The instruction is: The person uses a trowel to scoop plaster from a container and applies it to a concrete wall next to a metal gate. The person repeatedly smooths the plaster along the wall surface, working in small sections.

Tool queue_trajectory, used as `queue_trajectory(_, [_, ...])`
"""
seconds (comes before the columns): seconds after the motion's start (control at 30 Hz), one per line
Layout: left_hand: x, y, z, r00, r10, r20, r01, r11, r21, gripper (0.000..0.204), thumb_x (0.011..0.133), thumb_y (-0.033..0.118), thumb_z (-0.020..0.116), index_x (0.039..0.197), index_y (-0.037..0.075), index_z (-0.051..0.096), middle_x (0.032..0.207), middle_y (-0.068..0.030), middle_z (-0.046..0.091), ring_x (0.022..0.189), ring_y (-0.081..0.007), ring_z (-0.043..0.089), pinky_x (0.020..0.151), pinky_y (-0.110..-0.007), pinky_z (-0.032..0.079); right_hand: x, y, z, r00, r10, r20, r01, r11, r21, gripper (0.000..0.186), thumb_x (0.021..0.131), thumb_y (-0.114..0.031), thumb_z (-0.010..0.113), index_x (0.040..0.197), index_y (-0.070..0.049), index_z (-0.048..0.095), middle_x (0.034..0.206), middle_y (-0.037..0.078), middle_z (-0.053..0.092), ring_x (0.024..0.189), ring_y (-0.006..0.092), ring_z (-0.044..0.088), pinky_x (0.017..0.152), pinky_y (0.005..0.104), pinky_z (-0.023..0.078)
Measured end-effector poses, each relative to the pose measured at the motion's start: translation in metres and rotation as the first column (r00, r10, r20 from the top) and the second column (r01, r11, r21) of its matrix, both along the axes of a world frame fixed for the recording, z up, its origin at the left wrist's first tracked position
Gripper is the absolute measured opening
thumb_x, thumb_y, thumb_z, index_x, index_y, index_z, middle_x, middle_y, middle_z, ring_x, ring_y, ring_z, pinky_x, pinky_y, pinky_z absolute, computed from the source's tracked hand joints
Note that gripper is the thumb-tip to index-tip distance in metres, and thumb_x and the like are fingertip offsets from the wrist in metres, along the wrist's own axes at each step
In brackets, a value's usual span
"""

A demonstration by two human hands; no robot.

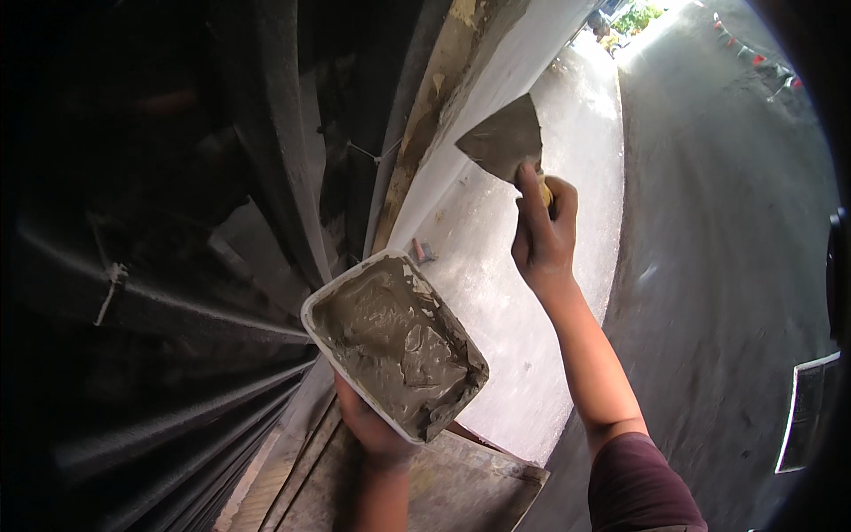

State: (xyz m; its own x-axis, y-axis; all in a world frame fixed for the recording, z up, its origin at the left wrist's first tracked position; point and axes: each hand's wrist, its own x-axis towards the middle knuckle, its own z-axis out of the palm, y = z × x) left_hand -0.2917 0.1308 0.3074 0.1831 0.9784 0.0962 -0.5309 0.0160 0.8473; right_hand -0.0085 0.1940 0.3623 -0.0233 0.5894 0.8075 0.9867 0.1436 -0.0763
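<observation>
My right hand [541,230] grips a putty knife [501,142] by its yellowish handle, with the wide triangular blade raised and smeared with grey paste. My left hand [363,426] holds a white rectangular plastic container [312,304] from beneath and the side, its fingers largely hidden. Grey paste [381,328] fills much of the container and coats its inner walls. The knife is apart from the container, above it and to the right. Just beyond the container's upper corner lies a small red-handled tool [421,250], too small to make out.
Dark draped sheeting [177,372] with ties lines the left, beside a narrow pale ledge or beam [427,106]. A light grey surface [496,346] runs away centrally, bordered by a darker grey surface [700,293]. Worn boards [470,488] lie below; small red flags [758,59] hang at top right.
</observation>
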Motion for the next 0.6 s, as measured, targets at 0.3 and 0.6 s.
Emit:
queue_trajectory(0.3, [0.001, -0.001, 0.0, 0.959, 0.008, 0.284, 0.091, 0.938, -0.336, 0.084, 0.099, 0.019, 0.083, 0.165, 0.001, 0.036, 0.152, -0.0176, 0.058, 0.132, -0.0244, 0.066, 0.105, -0.04, 0.061, 0.064, 0.06, 0.016, 0.966, 0.04, 0.255, -0.043, 0.999, 0.004, 0.088, 0.074, 0.012, 0.076, 0.149, -0.034, 0.073, 0.122, 0.014, 0.058, 0.106, 0.0342, 0.059, 0.093, 0.0436, 0.056])
queue_trajectory(0.6, [0.003, -0.001, -0.001, 0.97, -0.038, 0.24, 0.062, 0.994, -0.094, 0.061, 0.115, 0.022, 0.058, 0.166, -0.003, 0.035, 0.156, -0.0192, 0.055, 0.136, -0.0278, 0.062, 0.111, -0.044, 0.056, 0.054, 0.043, 0.059, 0.888, -0.06, 0.455, 0.103, 0.992, -0.072, 0.088, 0.078, 0.005, 0.078, 0.152, -0.043, 0.068, 0.111, 0.009, 0.057, 0.095, 0.0271, 0.061, 0.079, 0.0399, 0.059])
